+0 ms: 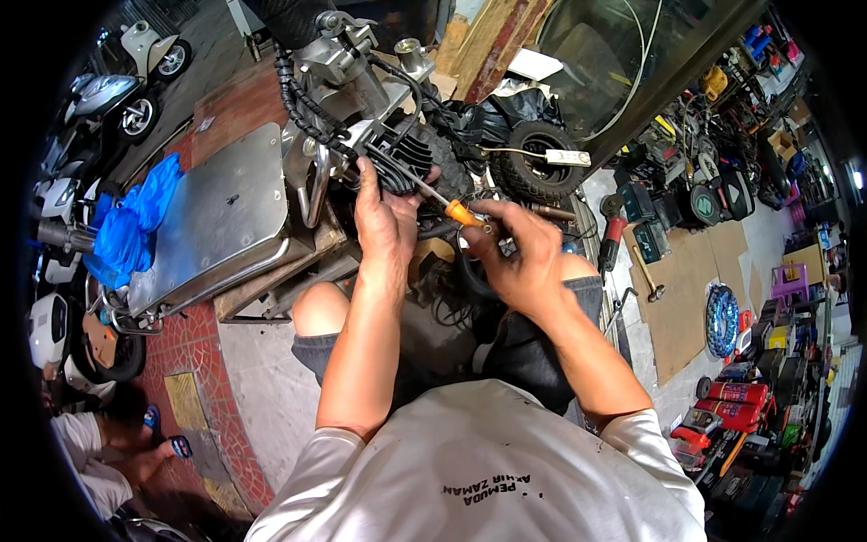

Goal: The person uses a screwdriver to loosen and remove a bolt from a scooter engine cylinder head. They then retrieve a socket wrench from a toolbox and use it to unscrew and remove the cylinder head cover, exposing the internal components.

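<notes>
Orange-handled screwdriver [463, 213]: I have it pinched in my right hand [526, 255]; my left hand [386, 221] clasps the black finned part [412, 155].

Parked scooters [108, 93] line the far left near a blue plastic bag [135, 217]; at right, a wooden-handled hammer [642, 268] lies on cardboard [682, 316].

I log one head-worn fisheye view, upright, facing steeply down, white shirt [560, 470] nearest the lens, hands [388, 221] at close range, wide coverage of floor [262, 379], edges bowed rimward.
</notes>
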A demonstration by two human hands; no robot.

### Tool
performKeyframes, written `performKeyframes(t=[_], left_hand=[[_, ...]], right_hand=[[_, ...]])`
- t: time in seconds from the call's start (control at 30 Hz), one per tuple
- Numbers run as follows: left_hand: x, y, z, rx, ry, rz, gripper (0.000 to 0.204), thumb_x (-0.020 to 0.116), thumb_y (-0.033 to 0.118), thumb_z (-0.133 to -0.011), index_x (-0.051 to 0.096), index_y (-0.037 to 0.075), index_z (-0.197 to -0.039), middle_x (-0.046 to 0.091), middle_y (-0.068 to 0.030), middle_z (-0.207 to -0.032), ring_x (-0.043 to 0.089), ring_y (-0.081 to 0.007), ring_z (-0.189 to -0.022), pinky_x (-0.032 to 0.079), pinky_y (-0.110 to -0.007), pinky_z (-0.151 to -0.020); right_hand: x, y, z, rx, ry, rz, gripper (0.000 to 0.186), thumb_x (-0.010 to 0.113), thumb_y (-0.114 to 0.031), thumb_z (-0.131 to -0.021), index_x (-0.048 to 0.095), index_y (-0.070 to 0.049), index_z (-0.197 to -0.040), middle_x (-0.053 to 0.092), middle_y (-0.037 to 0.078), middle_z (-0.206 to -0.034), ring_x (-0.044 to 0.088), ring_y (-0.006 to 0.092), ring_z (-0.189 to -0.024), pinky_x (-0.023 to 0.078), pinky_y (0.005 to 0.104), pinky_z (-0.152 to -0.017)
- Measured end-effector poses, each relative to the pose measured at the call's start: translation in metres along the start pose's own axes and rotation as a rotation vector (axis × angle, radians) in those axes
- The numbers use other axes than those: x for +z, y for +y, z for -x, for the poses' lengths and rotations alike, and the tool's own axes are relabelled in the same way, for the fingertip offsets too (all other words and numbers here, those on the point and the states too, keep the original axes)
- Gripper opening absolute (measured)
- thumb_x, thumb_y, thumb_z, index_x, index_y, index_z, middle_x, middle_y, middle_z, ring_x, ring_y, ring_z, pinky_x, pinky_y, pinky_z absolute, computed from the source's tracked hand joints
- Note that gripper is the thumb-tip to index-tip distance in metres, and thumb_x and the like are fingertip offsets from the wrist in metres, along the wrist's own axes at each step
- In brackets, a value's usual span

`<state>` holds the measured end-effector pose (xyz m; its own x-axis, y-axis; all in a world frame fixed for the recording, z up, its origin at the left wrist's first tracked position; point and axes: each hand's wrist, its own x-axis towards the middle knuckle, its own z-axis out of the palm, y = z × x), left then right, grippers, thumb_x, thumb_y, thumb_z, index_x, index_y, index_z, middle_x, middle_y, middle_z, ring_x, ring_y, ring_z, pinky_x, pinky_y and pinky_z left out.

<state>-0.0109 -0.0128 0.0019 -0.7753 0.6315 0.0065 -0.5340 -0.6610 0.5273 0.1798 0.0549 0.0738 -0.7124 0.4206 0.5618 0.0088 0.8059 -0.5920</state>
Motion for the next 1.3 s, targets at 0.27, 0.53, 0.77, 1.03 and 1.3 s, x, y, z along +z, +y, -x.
performKeyframes(t=[0.27,0.53,0.77,1.03,1.3], left_hand=[[-0.009,0.005,0.002,-0.028,-0.086,-0.024,0.063,0.046,0.06,-0.112,0.061,0.004,-0.136,0.076,-0.0115,-0.12,0.075,-0.0328,-0.105,0.056,-0.046,-0.092],[0.0,0.0,0.001,0.016,-0.001,-0.022,0.064,0.04,0.059,-0.114,0.059,0.002,-0.138,0.074,-0.0156,-0.123,0.074,-0.041,-0.11,0.057,-0.045,-0.086],[-0.001,0.001,-0.002,-0.007,-0.004,-0.014,0.065,0.037,0.058,-0.115,0.058,0.002,-0.14,0.074,-0.016,-0.124,0.074,-0.0398,-0.108,0.058,-0.045,-0.085],[-0.008,0.005,0.0,-0.012,-0.055,-0.029,0.06,0.042,0.055,-0.114,0.058,0.003,-0.139,0.072,-0.0128,-0.126,0.071,-0.0278,-0.115,0.058,-0.054,-0.1],[-0.003,0.006,-0.003,-0.004,-0.03,0.007,0.059,0.044,0.054,-0.114,0.058,0.002,-0.138,0.073,-0.013,-0.125,0.07,-0.0295,-0.116,0.058,-0.057,-0.102]], right_hand=[[0.018,-0.008,0.011,0.721,-0.195,-1.129,0.036,0.061,-0.019,-0.107,0.061,0.0,-0.138,0.072,0.01,-0.106,0.071,0.0214,-0.08,0.057,0.0354,-0.073],[-0.007,-0.019,-0.001,-0.115,-0.053,0.117,0.038,0.088,-0.016,-0.082,0.072,-0.001,-0.112,0.074,0.016,-0.099,0.069,0.0353,-0.084,0.057,0.0426,-0.074],[0.008,-0.018,-0.012,0.59,0.007,-0.691,0.033,0.064,-0.027,-0.109,0.073,0.003,-0.098,0.073,0.011,-0.073,0.069,0.0142,-0.064,0.052,0.0329,-0.059],[0.014,-0.019,-0.018,0.912,0.053,-1.093,0.038,0.062,-0.043,-0.107,0.073,-0.006,-0.102,0.066,0.009,-0.075,0.053,0.015,-0.057,0.04,0.0275,-0.05],[0.017,0.002,-0.005,0.609,0.086,-0.516,0.04,0.074,-0.039,-0.099,0.068,-0.002,-0.116,0.067,0.008,-0.082,0.061,0.0169,-0.065,0.05,0.0366,-0.061]])
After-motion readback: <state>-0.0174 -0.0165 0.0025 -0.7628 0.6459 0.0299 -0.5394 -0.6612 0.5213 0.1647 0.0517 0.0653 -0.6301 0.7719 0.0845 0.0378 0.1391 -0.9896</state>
